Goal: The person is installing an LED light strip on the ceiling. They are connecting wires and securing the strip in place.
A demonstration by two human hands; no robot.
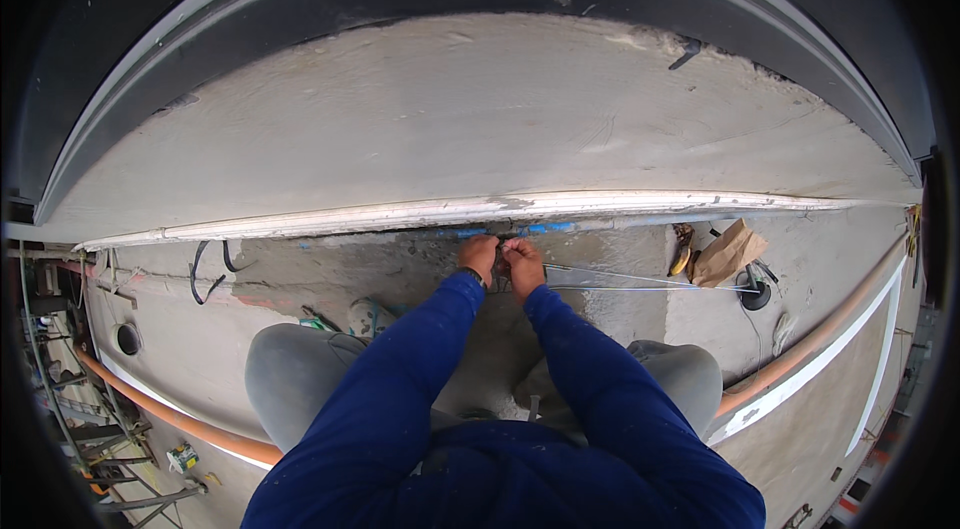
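Two bare hands work close together at ground level, just on the near side of a long white tubular strip [600, 201], the landmark here. Thin pale wire [650, 288] runs from beside the hands rightward, roughly along the strip. The left hand [480, 259] and the right hand [523, 266] are curled closed, fingertips nearly meeting; what they pinch is too small to tell.

The work looks under way, not finished: the wire lies loose, and bright blue tubing [550, 227] shows bare along the strip's near edge. How much remains cannot be judged.

Farther right, on the strip's near side, are a yellow-and-black object [683, 255], a crumpled brown paper bag [730, 254] and a round black object [755, 295] at the wire's end. Left of the hands, black bent cable [203, 279] rises near the strip. Well toward the viewer from the strip, an orange pipe [180, 407] curves past. No brand, label or writing is readable.
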